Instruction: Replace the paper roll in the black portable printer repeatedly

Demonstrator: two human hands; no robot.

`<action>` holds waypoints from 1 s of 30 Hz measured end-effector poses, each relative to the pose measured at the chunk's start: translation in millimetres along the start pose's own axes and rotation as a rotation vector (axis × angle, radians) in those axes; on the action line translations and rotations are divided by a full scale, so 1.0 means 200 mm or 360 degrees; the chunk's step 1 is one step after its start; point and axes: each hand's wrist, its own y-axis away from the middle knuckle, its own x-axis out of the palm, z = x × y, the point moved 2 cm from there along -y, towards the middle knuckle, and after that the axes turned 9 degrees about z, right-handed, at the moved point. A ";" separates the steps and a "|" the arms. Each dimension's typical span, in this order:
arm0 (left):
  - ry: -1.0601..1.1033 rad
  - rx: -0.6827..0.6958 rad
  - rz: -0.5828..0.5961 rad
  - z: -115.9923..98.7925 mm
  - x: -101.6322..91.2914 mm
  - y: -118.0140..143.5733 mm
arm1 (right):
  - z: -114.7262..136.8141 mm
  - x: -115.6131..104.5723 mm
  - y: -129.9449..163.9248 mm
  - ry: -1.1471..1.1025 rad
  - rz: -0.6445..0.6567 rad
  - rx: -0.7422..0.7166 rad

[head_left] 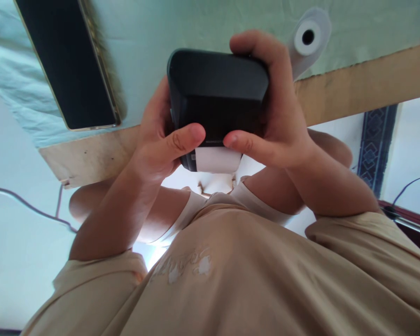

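A: State the colours at centre.
B: Black printer [217,93]; white paper strip [217,160] at its 6 o'clock.
A: At 10 o'clock?
B: Black phone [68,60], gold edge, on pale green cloth [154,28].
A: At 1 o'clock?
B: White paper roll [310,35]. Tan table [364,84] edge. Beige shirt [248,280] at 6 o'clock.

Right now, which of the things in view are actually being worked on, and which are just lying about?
Being worked on:
- black device, gripped by both the left hand and the right hand
- white paper strip sticking out of its edge, between the thumbs

Lying about:
- phone, screen dark, on the pale cloth
- white paper roll on the same cloth
- cable hanging to one side
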 end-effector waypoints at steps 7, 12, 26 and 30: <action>0.0182 -0.0146 0.0018 -0.04 0.00 -0.01 | -0.03 -0.01 0.01 0.0043 -0.0039 -0.0026; 0.0404 -0.0376 -0.0175 -0.09 0.04 -0.03 | -0.05 -0.01 0.02 -0.0076 -0.0072 0.0076; 0.0348 -0.0345 -0.0397 -0.08 0.07 -0.04 | -0.10 -0.01 0.03 -0.0053 0.0069 0.0032; 0.0365 -0.0271 -0.0394 -0.06 0.05 -0.04 | -0.12 -0.03 0.03 -0.0038 0.0130 -0.0071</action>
